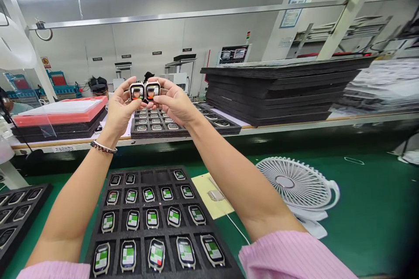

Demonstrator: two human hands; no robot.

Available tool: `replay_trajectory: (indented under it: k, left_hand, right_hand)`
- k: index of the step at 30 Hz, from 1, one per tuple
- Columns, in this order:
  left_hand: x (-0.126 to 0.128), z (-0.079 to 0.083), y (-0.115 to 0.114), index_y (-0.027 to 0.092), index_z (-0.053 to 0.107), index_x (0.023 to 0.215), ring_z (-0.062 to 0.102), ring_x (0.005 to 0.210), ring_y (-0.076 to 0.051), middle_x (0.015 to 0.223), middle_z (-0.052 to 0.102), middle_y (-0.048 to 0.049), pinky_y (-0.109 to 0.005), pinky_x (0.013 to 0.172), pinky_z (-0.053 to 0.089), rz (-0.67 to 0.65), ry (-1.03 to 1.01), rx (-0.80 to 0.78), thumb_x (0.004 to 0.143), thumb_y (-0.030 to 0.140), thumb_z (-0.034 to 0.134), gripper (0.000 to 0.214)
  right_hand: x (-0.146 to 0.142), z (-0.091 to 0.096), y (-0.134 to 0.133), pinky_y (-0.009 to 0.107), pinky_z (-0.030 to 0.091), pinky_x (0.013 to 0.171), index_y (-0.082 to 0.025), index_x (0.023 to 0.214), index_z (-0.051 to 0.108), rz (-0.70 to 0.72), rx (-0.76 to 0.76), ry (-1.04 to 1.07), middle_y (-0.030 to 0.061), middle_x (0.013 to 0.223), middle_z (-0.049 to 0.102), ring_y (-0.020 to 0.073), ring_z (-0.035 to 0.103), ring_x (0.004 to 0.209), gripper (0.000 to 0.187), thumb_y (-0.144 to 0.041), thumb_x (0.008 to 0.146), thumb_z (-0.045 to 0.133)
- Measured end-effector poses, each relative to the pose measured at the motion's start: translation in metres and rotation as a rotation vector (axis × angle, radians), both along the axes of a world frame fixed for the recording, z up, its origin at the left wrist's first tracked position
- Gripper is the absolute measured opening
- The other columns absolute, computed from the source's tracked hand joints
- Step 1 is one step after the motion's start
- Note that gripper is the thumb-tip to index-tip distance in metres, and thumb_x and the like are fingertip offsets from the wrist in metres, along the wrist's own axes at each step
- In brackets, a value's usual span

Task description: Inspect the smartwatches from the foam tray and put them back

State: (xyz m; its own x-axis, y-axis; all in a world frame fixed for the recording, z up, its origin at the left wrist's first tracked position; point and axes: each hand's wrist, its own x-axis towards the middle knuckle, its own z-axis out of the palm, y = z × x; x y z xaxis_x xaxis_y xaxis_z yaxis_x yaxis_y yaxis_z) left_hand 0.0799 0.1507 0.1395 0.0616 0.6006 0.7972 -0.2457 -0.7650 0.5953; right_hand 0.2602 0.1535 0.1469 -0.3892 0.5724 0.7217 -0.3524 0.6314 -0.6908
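Both my arms are stretched forward over the bench. My left hand (pixel 121 101) pinches one smartwatch (pixel 137 92) by its edges, and my right hand (pixel 173 101) pinches a second smartwatch (pixel 152 91). The two watches are held upright side by side, lit screens towards me, with similar pictures showing. Neither has a strap that I can see. Below my arms lies a black foam tray (pixel 149 237) of watches, most with green and white screens; two pockets in its back row hold nothing. Farther back, another foam tray (pixel 157 134) of watches sits on the shelf behind my hands.
A white fan (pixel 294 183) stands right of the near tray, by a yellow sheet (pixel 203 183) bearing a small device and cable. Stacked black trays (pixel 268 91) fill the shelf at right. Another watch tray (pixel 29 222) lies at left, below a red-edged stack (pixel 62 113).
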Motion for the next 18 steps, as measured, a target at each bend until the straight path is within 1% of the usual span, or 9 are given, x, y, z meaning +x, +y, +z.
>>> replay_trajectory:
  k: [4,7,9,11,14,16,18]
  left_hand:
    - [0.003,0.005,0.001,0.031,0.067,0.121,0.068,0.069,-0.013,0.089,0.067,0.0003,-0.027,0.068,0.058,-0.004,-0.006,0.058,0.062,0.027,0.093,0.064]
    - [0.005,0.007,-0.002,0.032,0.067,0.121,0.068,0.069,-0.014,0.090,0.067,0.0004,-0.027,0.067,0.058,-0.009,-0.011,0.084,0.063,0.030,0.093,0.063]
    - [0.007,0.006,-0.006,0.032,0.066,0.121,0.068,0.068,-0.013,0.090,0.067,0.0006,-0.026,0.066,0.057,0.000,-0.003,0.101,0.066,0.031,0.092,0.061]
    - [0.008,0.001,-0.012,0.032,0.065,0.122,0.068,0.067,-0.013,0.090,0.067,0.0007,-0.026,0.066,0.057,0.016,0.007,0.107,0.069,0.031,0.090,0.058]
    - [0.009,-0.015,-0.024,0.032,0.065,0.121,0.068,0.067,-0.012,0.091,0.067,0.0008,-0.025,0.065,0.057,0.031,0.006,0.068,0.071,0.030,0.089,0.056]
    - [0.007,-0.033,-0.034,0.031,0.065,0.121,0.068,0.066,-0.012,0.092,0.067,0.0006,-0.024,0.064,0.057,0.034,0.005,0.013,0.071,0.030,0.089,0.056]
    - [0.004,-0.054,-0.045,0.030,0.063,0.123,0.069,0.067,-0.012,0.093,0.068,0.0004,-0.024,0.065,0.058,0.033,0.023,-0.064,0.072,0.029,0.087,0.056]
  right_hand:
    - [0.005,0.007,-0.005,0.030,0.058,0.078,-0.022,0.127,0.051,-0.028,0.064,-0.022,0.0015,0.101,0.066,0.0144,0.067,0.078,0.049,-0.017,0.081,0.066]
    - [0.007,0.010,-0.010,0.030,0.058,0.078,-0.021,0.128,0.051,-0.016,0.102,-0.027,0.0017,0.100,0.065,0.0145,0.066,0.079,0.049,-0.020,0.082,0.068]
    - [0.008,0.009,-0.015,0.030,0.058,0.078,-0.021,0.127,0.051,-0.008,0.116,-0.025,0.0018,0.100,0.065,0.0147,0.066,0.079,0.048,-0.022,0.082,0.069]
    - [0.008,0.005,-0.020,0.030,0.058,0.077,-0.022,0.127,0.051,-0.013,0.108,-0.021,0.0017,0.098,0.065,0.0154,0.066,0.079,0.048,-0.024,0.083,0.070]
    - [0.008,-0.011,-0.030,0.031,0.058,0.076,-0.022,0.128,0.052,-0.018,0.053,-0.016,0.0012,0.096,0.065,0.0159,0.067,0.078,0.049,-0.025,0.083,0.070]
    - [0.007,-0.029,-0.037,0.030,0.058,0.075,-0.022,0.128,0.051,-0.011,0.000,-0.019,0.0011,0.096,0.065,0.0155,0.067,0.078,0.049,-0.023,0.083,0.068]
    - [0.005,-0.051,-0.043,0.029,0.058,0.075,-0.021,0.128,0.051,0.000,-0.065,-0.028,0.0008,0.095,0.066,0.0151,0.067,0.078,0.048,-0.020,0.082,0.066]
